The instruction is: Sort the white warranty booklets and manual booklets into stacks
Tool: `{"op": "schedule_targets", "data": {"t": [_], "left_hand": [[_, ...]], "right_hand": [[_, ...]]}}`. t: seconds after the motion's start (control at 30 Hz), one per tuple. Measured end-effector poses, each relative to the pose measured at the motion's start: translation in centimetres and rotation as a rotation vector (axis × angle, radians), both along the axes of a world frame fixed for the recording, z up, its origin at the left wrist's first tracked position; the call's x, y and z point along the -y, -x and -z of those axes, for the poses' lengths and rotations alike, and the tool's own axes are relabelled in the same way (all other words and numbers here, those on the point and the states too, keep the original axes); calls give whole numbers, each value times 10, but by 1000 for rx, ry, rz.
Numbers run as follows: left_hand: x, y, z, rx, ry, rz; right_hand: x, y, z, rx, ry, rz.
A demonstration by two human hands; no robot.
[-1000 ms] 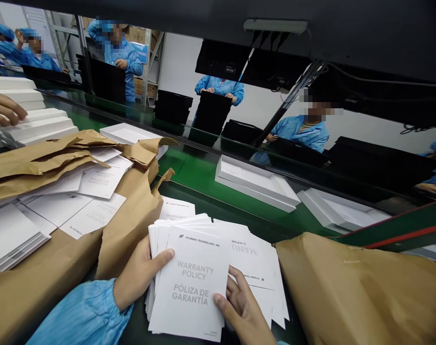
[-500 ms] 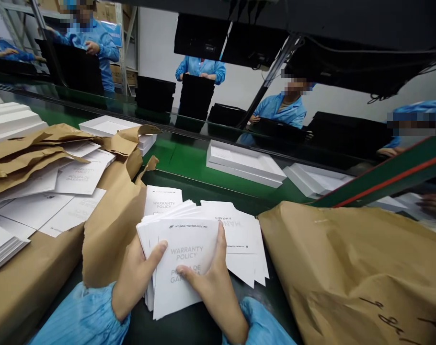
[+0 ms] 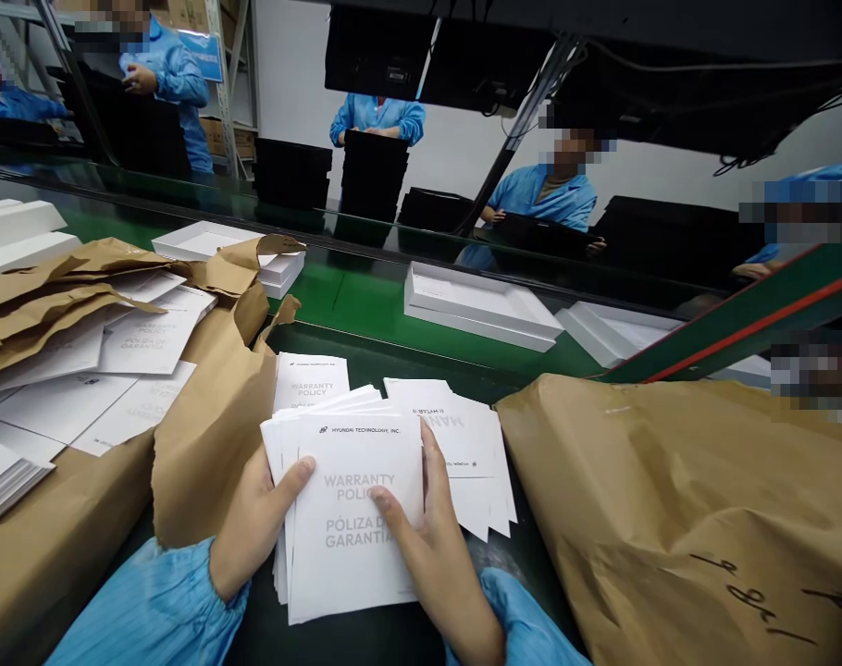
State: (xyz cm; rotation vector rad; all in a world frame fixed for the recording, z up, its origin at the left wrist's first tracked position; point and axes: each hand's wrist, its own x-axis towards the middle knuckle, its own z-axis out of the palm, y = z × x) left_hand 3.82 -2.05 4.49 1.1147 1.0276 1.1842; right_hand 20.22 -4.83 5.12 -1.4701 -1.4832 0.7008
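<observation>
Stack of warranty booklets [image 3: 348, 518] sits low centre on the dark tabletop [image 3: 365, 638], held between both hands. Left hand [image 3: 254, 527] clamps the stack's left edge, thumb on the top cover. Right hand [image 3: 431, 550], which a second ago was only under the lower right corner, now lies across the cover, grip closed on the right edge, so the stack is squared up since then. Fanned manuals [image 3: 473, 462] lie just beside it. Brown paper parcel [image 3: 677, 518] to the right; torn wrapper [image 3: 213, 435] to the left.
</observation>
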Motion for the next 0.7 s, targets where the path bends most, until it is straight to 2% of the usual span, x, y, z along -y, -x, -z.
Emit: {"op": "schedule_targets", "data": {"t": [0.47,0.7], "left_hand": [[-1,1,7,139,77,102],[-3,1,5,224,144,127]], "right_hand": [[4,-5,3,-132,128,-34],[2,-6,5,-120,115,-33]]}}
